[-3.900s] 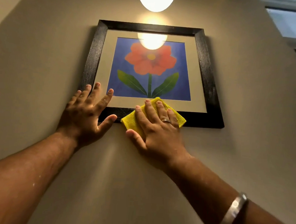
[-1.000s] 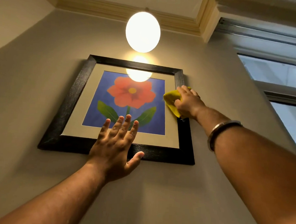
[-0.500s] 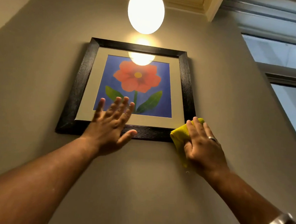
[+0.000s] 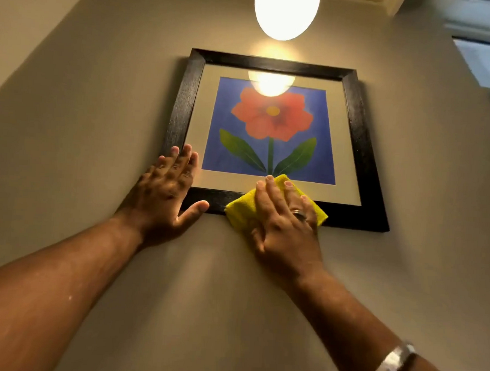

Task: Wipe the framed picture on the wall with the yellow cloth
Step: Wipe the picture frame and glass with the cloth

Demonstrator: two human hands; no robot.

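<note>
Pressing the yellow cloth (image 4: 276, 208) flat against the bottom rail of the framed picture (image 4: 272, 130) with my right hand (image 4: 285, 224), near the middle of that lower edge. Fingers straight and spread, palm down on the cloth; nothing pinched, the cloth is held only by pressure. Its upper corner laps onto the pale mat, its lower part hangs over the wall (image 4: 86, 106) below the frame. Ring (image 4: 299, 214) on one finger, metal bracelet (image 4: 390, 366) on the right wrist.

Left hand (image 4: 164, 195) open, fingers together and flat, resting on the picture's bottom-left corner; thumb splayed along the lower rail, just beside the cloth but apart from it. The picture hangs on the wall, a lit lamp (image 4: 285, 10) above it, its glare on the glass.
</note>
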